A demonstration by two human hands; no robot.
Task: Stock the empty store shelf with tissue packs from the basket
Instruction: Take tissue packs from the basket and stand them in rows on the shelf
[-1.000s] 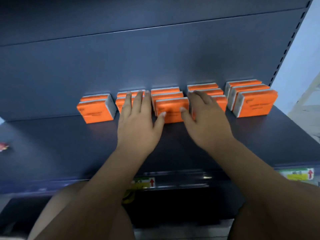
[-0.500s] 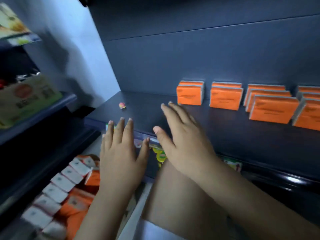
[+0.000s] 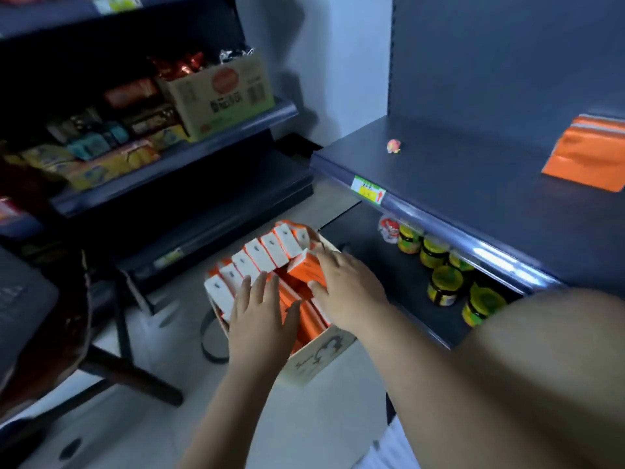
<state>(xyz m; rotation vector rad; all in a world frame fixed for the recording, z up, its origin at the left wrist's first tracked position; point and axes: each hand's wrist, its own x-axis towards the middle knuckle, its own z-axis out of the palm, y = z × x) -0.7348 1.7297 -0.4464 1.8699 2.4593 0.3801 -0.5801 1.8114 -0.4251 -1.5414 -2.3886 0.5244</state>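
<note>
Hands reach down together into the basket (image 3: 319, 353), a pale box on the floor between two shelving units. Left hand (image 3: 260, 321) lies flat with fingers spread wide over the near end of a row of tissue packs (image 3: 260, 257); about seven white-ended packs stand on edge in that row along the basket's left side, and more orange packs lie beneath and beside them, too jumbled to count. Right hand (image 3: 350, 291) has its fingers curled around one orange pack (image 3: 306, 269), tilted up at the basket's far right; whether it is fully gripped I cannot tell. On the dark store shelf (image 3: 473, 184) to the right, one stack of orange packs (image 3: 588, 154) shows at the frame's edge, blurred, and one small pink object (image 3: 393, 146) sits well apart from it near the shelf's left end. One yellow price tag (image 3: 368, 192) is on the shelf's front rail. Below, about six yellow-lidded jars (image 3: 444, 286) stand in a line.
</note>
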